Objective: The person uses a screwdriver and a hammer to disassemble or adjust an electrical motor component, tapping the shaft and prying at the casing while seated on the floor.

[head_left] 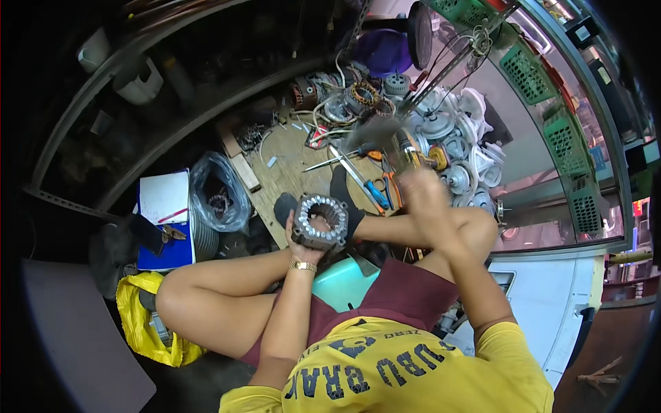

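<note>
One ring-shaped motor stator [319,221], grey metal with slotted teeth round its inner bore, sits between the person's feet at the near edge of a wooden work board [289,168], and the left hand [303,230] is clamped round its near rim, fingers curled over the top, steadying it upright-faced toward the camera. The right hand [421,189] is raised well clear of the stator, up and to the right, closed round the handle of a hammer [385,134] whose head is smeared by motion blur; the two hands are well apart. The step in hand looks like striking work on the stator, with one hand bracing and the other swinging. As a judgement, the next move calls for a blow that lands squarely on the metal core and not on the bracing fingers, which lie close to the rim, so the grip wants to stay low and firm. Just beyond the stator lie screwdrivers and pliers [375,193] with blue and orange handles; further off stand wound motor cores [358,96] and white fan parts [468,148]. To the left are a clear plastic bag [220,193], a notebook [164,199] and a yellow bag [138,316].
</note>
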Tool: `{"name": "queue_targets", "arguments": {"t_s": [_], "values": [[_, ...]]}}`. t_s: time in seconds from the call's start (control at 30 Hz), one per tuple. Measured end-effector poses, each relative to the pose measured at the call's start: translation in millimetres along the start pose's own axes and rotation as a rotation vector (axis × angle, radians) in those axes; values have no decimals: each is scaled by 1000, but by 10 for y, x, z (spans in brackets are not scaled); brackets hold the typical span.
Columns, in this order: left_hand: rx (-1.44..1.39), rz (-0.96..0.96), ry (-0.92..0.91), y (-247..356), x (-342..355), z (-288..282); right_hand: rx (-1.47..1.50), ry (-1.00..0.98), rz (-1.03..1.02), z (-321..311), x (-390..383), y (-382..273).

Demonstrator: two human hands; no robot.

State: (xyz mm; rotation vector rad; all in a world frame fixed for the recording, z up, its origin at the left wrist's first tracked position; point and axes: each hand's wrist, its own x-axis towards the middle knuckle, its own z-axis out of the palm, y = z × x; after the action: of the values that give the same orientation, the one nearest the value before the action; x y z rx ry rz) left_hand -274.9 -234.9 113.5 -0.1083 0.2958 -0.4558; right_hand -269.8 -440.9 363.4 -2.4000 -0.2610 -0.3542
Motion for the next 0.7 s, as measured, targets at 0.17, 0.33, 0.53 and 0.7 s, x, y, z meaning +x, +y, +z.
{"name": "queue_targets", "arguments": {"t_s": [0.17,0.33,0.53,0.7], "values": [[-83,-55,-64,72,128,187,961,352,-257,-333,242,-309],[49,-75,-125,-11,148,202,-63,-207,208,673,-365,474],[92,58,-81,260,46,84,467,357,-26,-441,395,-667],[176,106,-156,4,156,309,-217,-383,155,619,-186,194]]}}
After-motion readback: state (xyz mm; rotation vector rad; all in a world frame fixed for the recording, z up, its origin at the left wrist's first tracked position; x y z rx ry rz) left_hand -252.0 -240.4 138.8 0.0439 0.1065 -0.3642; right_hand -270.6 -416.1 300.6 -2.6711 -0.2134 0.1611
